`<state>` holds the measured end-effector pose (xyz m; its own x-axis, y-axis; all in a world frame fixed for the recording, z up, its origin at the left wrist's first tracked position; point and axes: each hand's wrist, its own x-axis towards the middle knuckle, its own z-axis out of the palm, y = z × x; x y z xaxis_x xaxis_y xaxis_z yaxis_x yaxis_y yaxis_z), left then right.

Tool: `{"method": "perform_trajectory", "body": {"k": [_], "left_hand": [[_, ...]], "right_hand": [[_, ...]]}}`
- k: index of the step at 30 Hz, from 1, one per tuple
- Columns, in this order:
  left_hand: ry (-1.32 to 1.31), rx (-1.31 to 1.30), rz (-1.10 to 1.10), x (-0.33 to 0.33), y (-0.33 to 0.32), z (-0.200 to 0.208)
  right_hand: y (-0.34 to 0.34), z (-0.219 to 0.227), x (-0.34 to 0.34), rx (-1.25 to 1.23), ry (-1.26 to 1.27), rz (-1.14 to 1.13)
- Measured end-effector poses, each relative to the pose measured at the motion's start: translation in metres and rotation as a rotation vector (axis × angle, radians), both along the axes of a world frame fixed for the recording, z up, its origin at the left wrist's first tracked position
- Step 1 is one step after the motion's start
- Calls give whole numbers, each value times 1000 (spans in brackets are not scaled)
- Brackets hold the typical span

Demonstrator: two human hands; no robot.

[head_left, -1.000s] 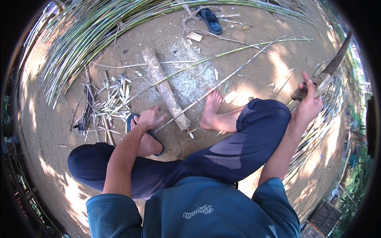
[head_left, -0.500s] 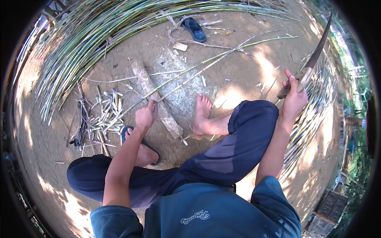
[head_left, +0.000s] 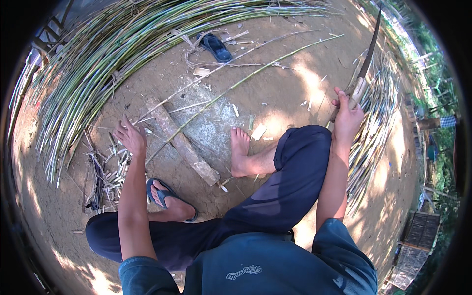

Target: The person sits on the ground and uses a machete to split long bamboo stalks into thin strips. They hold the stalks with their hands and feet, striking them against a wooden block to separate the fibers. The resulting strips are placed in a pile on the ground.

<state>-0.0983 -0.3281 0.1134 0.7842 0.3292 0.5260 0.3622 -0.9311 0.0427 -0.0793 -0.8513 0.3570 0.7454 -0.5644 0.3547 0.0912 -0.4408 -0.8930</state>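
Note:
My left hand (head_left: 131, 138) is open, fingers spread, beside the near end of a thin dry cane (head_left: 196, 80). Whether a fingertip touches that cane, I cannot tell. A greener cane (head_left: 255, 72) lies slantwise across a short log (head_left: 183, 143) on the ground, to the right of the hand. Off to the right, my right hand (head_left: 348, 118) is closed around the wooden handle of a hand saw (head_left: 368, 58). Its long, curved, dark blade points up and away from me.
A big bundle of green canes (head_left: 93, 73) curves across the far left. Another pile of canes (head_left: 376, 128) lies beyond my right arm. Short cut pieces (head_left: 115, 169) are scattered near my sandalled foot (head_left: 169, 199). A loose sandal (head_left: 214, 47) lies farther off; my bare foot (head_left: 241, 147) rests beside the log.
My left hand has let go of the canes and moved left, its fingers opening. The two canes, crossed before, now lie apart. My right hand keeps hold of the saw.

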Motion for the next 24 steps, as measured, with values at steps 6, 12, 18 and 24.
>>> {"method": "perform_trajectory", "body": {"k": [6,12,18,24], "left_hand": [[543,-452,-223,-69,-7,-67],[359,-506,-303,-87,-3,-72],[527,-657,-532,-22,-54,-8],[759,-1035,-575,8,-86,0]], "right_hand": [[-2,2,-2,9,20,-22],[-1,3,1,-9,0,-8],[-4,1,2,32,2,7],[-1,3,2,19,48,-6]]}}
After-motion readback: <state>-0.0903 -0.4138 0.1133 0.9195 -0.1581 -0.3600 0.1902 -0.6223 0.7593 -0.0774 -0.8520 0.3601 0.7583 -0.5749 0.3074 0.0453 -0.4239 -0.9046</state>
